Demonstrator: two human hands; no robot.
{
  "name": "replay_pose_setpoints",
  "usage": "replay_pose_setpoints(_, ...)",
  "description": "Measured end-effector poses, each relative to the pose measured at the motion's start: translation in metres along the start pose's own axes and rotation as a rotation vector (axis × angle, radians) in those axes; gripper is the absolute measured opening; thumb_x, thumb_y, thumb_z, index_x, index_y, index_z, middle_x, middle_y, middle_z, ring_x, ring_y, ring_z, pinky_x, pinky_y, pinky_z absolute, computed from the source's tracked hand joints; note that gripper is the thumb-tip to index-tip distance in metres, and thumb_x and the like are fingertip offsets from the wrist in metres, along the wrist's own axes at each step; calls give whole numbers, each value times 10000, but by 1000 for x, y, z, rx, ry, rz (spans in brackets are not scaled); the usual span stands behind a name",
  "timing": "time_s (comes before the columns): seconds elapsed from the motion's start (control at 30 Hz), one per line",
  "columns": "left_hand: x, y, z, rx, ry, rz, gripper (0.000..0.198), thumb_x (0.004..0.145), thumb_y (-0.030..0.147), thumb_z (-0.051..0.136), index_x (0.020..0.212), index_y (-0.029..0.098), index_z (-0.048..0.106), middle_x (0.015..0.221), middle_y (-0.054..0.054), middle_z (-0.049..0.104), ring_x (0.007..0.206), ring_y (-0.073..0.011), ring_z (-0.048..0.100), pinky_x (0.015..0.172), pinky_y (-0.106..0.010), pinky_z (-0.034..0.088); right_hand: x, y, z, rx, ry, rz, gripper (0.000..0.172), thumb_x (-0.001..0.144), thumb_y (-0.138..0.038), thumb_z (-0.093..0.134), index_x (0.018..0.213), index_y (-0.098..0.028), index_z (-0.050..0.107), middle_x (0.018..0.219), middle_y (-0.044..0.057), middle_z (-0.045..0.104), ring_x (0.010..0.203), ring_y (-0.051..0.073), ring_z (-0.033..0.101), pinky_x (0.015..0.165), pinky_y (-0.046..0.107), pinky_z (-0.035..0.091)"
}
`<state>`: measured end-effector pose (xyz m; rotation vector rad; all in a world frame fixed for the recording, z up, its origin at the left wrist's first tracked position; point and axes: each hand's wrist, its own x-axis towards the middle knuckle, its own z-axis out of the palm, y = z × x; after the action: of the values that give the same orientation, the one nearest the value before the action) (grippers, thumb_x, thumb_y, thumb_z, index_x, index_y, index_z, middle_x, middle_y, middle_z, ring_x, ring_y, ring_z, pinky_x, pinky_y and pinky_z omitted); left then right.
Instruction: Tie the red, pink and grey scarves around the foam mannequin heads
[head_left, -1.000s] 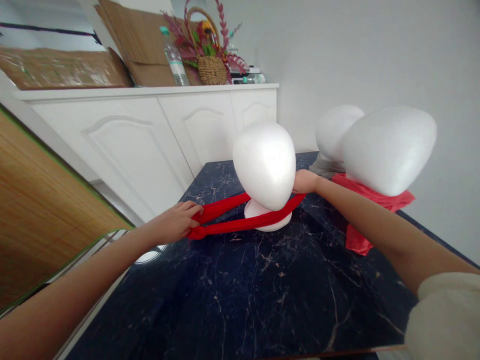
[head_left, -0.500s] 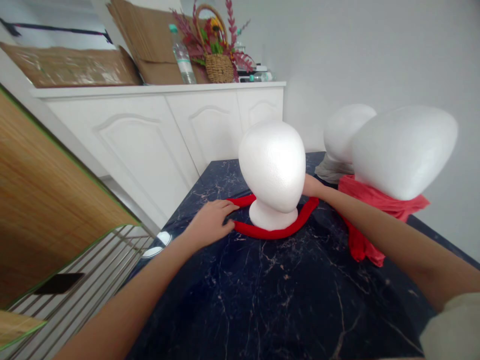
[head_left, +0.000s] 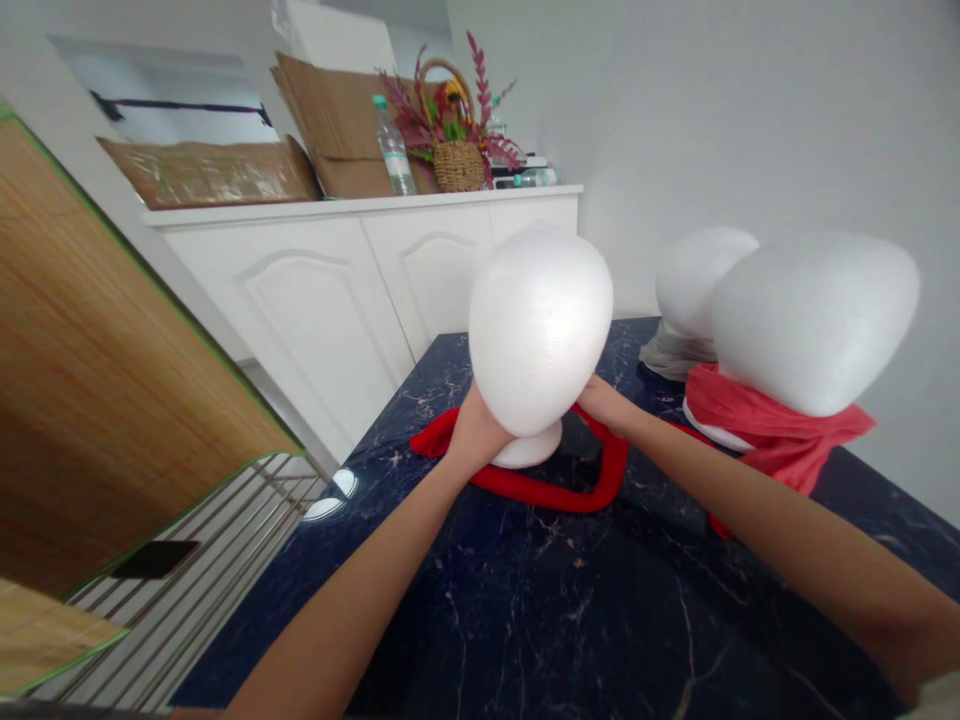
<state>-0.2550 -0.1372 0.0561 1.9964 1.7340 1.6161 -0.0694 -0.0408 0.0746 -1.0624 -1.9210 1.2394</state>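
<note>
A white foam head stands on the dark marbled table, tilted a little, its neck base low between my hands. My left hand is closed around the left side of the neck; its fingertips are hidden behind the foam. On the far right side, my right hand reaches behind the head at neck height, its fingers out of sight. A red fabric band lies in a loop on the table around the base, its left end passing under my left wrist.
At the right stand two more foam heads, one with a coral-red scarf, one behind with a grey cloth. The marbled table runs toward me. Left are a wire rack and a phone. White cabinets stand behind.
My left hand has left the red band and moved right to the foam head's neck. The head has shifted left and tilted. The band's loop has changed shape, and the view has shifted slightly.
</note>
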Motion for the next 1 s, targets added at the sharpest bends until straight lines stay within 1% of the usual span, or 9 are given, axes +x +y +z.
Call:
replay_pose_setpoints(0.13,35,-18,-65,164,125,-52,896,552,422,879,1327,171,505,1350,-146,589,1343,-342,457,1165,-476,330,-20,-12,-12,216,-46,97,181,780,-235,526,674,-140,638,405,-41,407,360,88,336,394,234,226)
replay_pose_setpoints(0.2,51,-40,-89,181,182,-111,874,546,416,882,1309,171,533,1343,-140,597,1353,-339,446,1175,-469,319,-36,-10,-15,321,-80,139,172,769,-259,546,677,-146,638,403,-51,391,356,80,326,388,227,213)
replay_pose_setpoints(0.3,66,-84,-110,104,188,-218,825,565,406,873,1287,159,560,1373,-141,575,1345,-320,460,1153,-445,364,-65,-4,-11,330,-146,177,169,769,-299,569,704,-157,636,429,-53,421,362,73,330,388,224,208)
replay_pose_setpoints(0.43,70,-138,-118,-5,212,-416,799,542,366,889,1246,131,594,1394,-166,552,1310,-337,492,1122,-477,398,-101,1,5,266,-226,217,165,783,-325,583,765,-166,626,579,-28,558,412,65,376,413,223,220)
replay_pose_setpoints(0.57,72,-166,-119,-94,207,-473,781,540,378,887,1218,107,610,1387,-192,551,1299,-353,501,1116,-497,399,-123,9,19,256,-272,213,183,786,-345,608,762,-164,619,698,-2,618,534,79,456,494,213,294)
replay_pose_setpoints(0.7,75,-178,-120,-142,130,-469,930,493,402,906,1302,111,549,1411,-188,531,1314,-344,488,1132,-483,386,-140,27,28,282,-259,131,252,831,-413,612,808,-165,649,751,12,622,649,110,516,609,221,372)
replay_pose_setpoints(0.8,75,-182,-119,-153,73,-477,1054,460,423,914,1371,116,482,1425,-193,515,1326,-347,475,1145,-497,359,-149,38,30,308,-239,84,279,855,-447,618,945,-188,668,864,33,653,814,159,583,733,244,425)
replay_pose_setpoints(0.9,73,-182,-118,-145,39,-477,1024,479,447,898,1362,131,490,1436,-189,505,1339,-344,460,1145,-493,354,-153,41,29,304,-213,82,299,862,-451,629,1025,-204,670,906,41,667,879,179,599,802,263,438)
replay_pose_setpoints(1.0,70,-177,-124,-129,18,-472,952,481,447,884,1309,127,540,1401,-182,543,1319,-335,480,1129,-460,373,-151,40,27,332,-221,79,285,840,-456,657,919,-184,691,861,47,673,822,164,602,758,246,439)
